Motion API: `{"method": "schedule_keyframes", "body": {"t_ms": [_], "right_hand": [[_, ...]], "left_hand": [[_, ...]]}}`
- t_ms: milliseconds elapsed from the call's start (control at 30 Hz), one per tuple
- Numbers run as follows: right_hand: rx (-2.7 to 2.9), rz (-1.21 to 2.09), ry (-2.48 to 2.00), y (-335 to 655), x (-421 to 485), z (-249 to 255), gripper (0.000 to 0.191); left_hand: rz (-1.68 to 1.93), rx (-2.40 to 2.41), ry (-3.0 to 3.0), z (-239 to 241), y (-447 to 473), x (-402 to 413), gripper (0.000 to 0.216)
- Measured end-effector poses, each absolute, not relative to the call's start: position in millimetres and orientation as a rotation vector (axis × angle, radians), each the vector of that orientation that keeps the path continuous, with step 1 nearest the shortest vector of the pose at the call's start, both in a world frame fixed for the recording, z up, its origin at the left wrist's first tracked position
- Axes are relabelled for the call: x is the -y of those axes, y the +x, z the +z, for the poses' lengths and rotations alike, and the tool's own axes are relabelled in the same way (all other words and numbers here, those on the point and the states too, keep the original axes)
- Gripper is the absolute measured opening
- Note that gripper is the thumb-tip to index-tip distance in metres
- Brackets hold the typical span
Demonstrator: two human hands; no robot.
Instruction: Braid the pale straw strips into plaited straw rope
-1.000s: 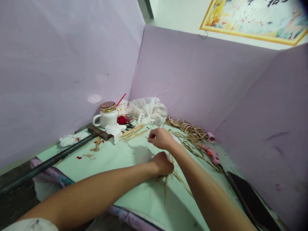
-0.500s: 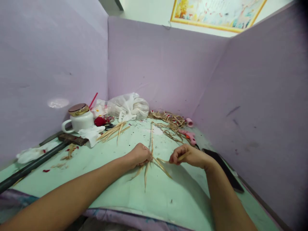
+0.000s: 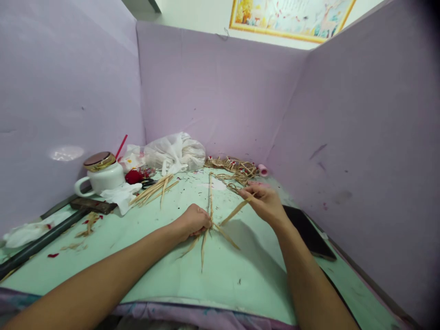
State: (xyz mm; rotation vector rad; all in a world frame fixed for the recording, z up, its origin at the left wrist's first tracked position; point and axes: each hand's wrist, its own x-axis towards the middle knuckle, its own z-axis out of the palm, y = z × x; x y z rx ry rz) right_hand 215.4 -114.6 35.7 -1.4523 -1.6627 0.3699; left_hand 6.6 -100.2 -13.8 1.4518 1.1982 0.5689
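Observation:
A thin straw braid (image 3: pixel 211 195) runs straight away from me over the green tabletop. At its near end my left hand (image 3: pixel 196 221) is closed, pinching the braid where loose strands (image 3: pixel 202 252) fan out toward me. Up and to the right, my right hand (image 3: pixel 263 198) pinches a single flat straw strip (image 3: pixel 236 212), raised off the table. The strip's lower end comes down just right of the braid's near end. Another loose strand (image 3: pixel 227 236) points down to the right between the hands.
Cut straw strips (image 3: pixel 153 192) lie left of the braid, by a white lidded mug (image 3: pixel 105 178) and a hammer (image 3: pixel 92 205). A plastic bag (image 3: pixel 177 153) and a heap of braided cord (image 3: pixel 237 168) sit at the back. A dark flat device (image 3: pixel 307 231) lies beside my right forearm.
My right hand has moved up and away from me, and the strip it holds now shows at full slant. My left hand keeps its grip on the braid. The view has swung slightly right.

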Motion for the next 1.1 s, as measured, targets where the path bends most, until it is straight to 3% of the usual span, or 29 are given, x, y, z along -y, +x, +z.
{"method": "schedule_keyframes", "body": {"t_ms": [100,167,367,500,567,667,833,1000,1100], "right_hand": [[1.577,0.623,-1.203,214.4,125.1,45.1,0.046],[1.603,0.781,-1.163,217.7,126.9,45.7,0.043],[1.984,1.254,-1.562,206.5,123.7,27.7,0.035],[1.994,0.976,-1.787,185.6,122.5,12.7,0.037],[2.019,0.872,-1.824,178.5,121.7,7.5,0.03],[2.023,0.951,-1.781,176.3,120.4,4.2,0.013],[1.73,1.088,-1.655,185.8,114.6,4.8,0.005],[1.72,0.971,-1.558,180.8,108.6,-6.6,0.022],[1.79,0.999,-1.486,171.3,109.8,-13.9,0.02]], "left_hand": [[0.577,-1.18,1.462,-14.5,6.4,99.8,0.008],[0.572,-1.175,1.46,-13.7,6.5,100.3,0.007],[0.596,-1.137,1.463,-10.4,7.1,102.5,0.012],[0.593,-1.125,1.462,-10.9,6.7,102.4,0.013],[0.595,-1.117,1.467,-10.8,6.5,102.3,0.014],[0.589,-1.119,1.468,-10.0,6.3,102.6,0.015],[0.581,-1.129,1.455,-9.6,6.0,102.6,0.014],[0.587,-1.127,1.45,-10.4,6.0,102.0,0.013],[0.594,-1.119,1.442,-10.4,5.8,101.4,0.01]]}}
